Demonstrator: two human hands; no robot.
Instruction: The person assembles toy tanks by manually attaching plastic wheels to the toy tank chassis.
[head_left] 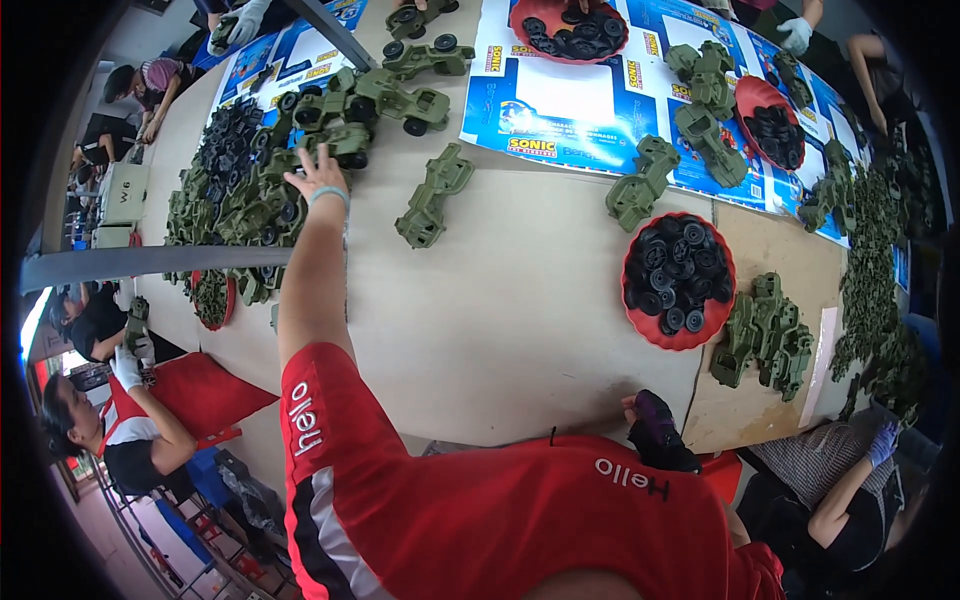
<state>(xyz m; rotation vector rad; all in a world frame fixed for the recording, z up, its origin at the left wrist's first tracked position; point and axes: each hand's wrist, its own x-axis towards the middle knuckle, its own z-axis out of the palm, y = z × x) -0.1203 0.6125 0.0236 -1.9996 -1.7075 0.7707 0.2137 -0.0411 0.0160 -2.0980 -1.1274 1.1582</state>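
My left arm reaches across the table, and my left hand (322, 182) has its fingers spread at the edge of a heap of green plastic toy vehicles (345, 105), some with black wheels. Whether the fingertips touch a vehicle I cannot tell. By the table's near edge, my right hand (652, 418) wears a dark fingerless glove. Its fingers are curled, and anything inside them is hidden. A green toy car body (435, 196) lies alone on the table, right of my left hand. Another body (642, 184) lies farther right, above a red bowl (728, 262) of black toy wheels (678, 270).
Several green bodies (765, 330) sit on brown board at right. Printed blue-and-white sheets (560, 110) cover the far side, with another red bowl (622, 50) of wheels. A grey metal bar (150, 265) crosses the left. Co-workers surround the table; one person (165, 440) sits at left.
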